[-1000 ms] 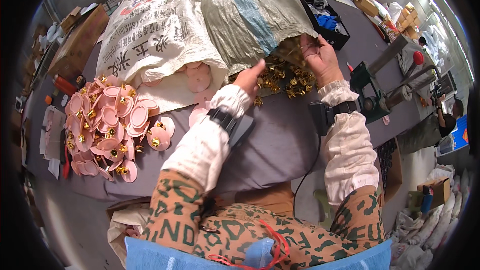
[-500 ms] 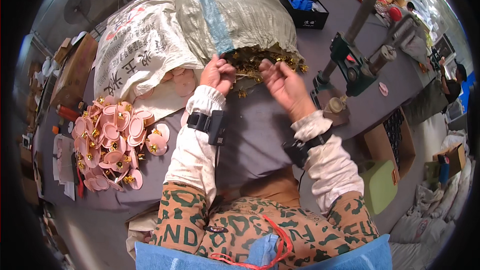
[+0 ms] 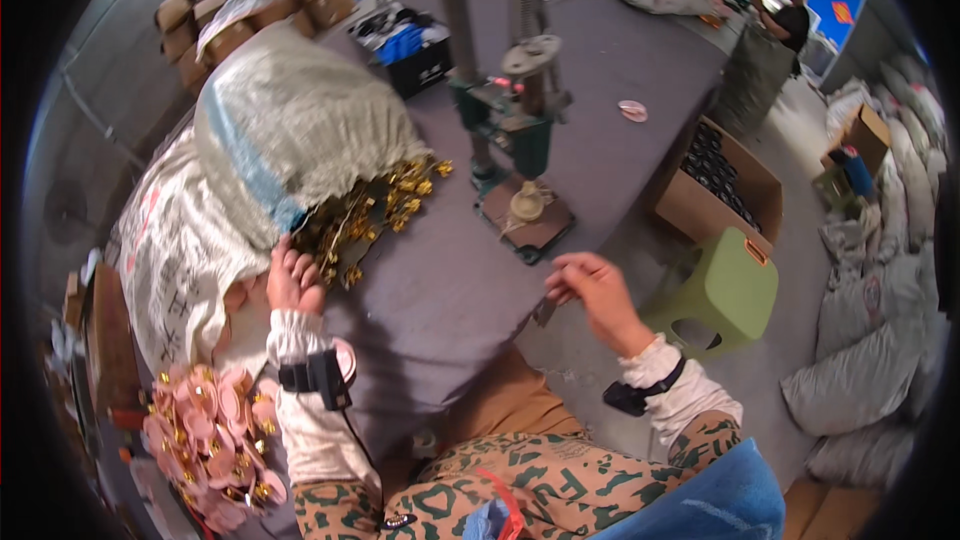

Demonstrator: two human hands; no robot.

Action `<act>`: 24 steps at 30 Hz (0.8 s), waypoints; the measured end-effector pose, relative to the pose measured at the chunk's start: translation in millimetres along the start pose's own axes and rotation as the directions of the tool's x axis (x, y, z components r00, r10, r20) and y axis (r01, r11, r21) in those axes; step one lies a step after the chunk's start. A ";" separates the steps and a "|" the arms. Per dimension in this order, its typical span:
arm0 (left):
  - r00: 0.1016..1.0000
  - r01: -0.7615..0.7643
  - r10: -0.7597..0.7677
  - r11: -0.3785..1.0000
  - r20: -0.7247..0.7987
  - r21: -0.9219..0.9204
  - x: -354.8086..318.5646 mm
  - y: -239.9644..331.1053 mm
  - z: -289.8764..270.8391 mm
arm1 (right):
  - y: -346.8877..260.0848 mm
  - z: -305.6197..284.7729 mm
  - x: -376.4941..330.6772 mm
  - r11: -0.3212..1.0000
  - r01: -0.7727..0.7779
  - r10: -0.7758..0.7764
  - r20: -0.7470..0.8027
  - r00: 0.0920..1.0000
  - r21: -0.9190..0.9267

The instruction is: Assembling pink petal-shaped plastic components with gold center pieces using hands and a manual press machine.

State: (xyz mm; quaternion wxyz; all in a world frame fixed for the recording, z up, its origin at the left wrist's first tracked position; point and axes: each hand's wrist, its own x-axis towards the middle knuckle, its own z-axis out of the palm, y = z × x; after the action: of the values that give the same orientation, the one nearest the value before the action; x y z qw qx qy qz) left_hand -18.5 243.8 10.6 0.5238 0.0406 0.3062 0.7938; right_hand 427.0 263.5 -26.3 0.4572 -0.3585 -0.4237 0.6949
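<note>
Clearly, grey-green sack [image 3: 310,115] lies on worktop [image 3: 410,310], gold pieces [image 3: 385,210] at open mouth. Left hand [image 3: 296,285] half-curled at sack mouth, hold unclear. Right hand [image 3: 597,297] near worktop edge, fingers bent, any hold unclear.

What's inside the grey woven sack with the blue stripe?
Small shiny gold-coloured fittings show at the mouth of the grey woven sack; whatever lies deeper is hidden by its fabric.

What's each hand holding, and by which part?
Can't tell: the left hand is by the mouth of the striped sack, the right hand near the table.
</note>
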 end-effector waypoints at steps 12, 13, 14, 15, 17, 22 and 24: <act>0.988 0.047 -0.037 0.997 -0.150 0.067 -17.4 3.3 6.1 | -23.3 -91.8 286.9 0.375 0.401 -0.721 0.009 0.693 -0.836; 0.986 0.023 -0.011 0.997 -0.169 0.070 -19.0 4.5 5.2 | -19.3 -79.0 306.7 0.289 0.459 -0.741 0.107 0.663 -0.840; 0.988 0.038 -0.029 0.998 -0.151 0.056 -18.7 4.7 4.8 | -8.8 -68.3 317.4 0.160 0.487 -0.812 0.167 0.560 -0.859; 0.989 0.027 -0.021 0.999 -0.147 0.039 -27.1 10.9 0.8 | -17.1 -42.6 316.9 0.153 0.510 -0.803 0.194 0.563 -0.846; 0.995 0.010 0.001 0.994 -0.099 0.105 -26.8 2.3 7.2 | -29.4 -50.7 343.0 0.111 0.424 -0.668 0.248 0.702 -0.899; 0.987 -0.031 0.049 0.992 -0.152 0.120 -30.1 -2.7 16.1 | 13.4 -66.4 398.0 0.057 0.265 -0.802 0.114 0.587 -0.963; 0.984 -0.048 0.065 0.993 -0.164 0.105 -29.0 -6.6 17.0 | 8.5 -79.0 404.4 0.036 0.253 -0.778 0.132 0.614 -0.967</act>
State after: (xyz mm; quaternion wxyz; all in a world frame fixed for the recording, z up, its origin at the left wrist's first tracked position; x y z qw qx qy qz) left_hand 6.4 228.3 28.3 0.4710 0.0087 0.3873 0.7925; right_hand 362.8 662.1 -109.2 0.4609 -0.5084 -0.7270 -0.0250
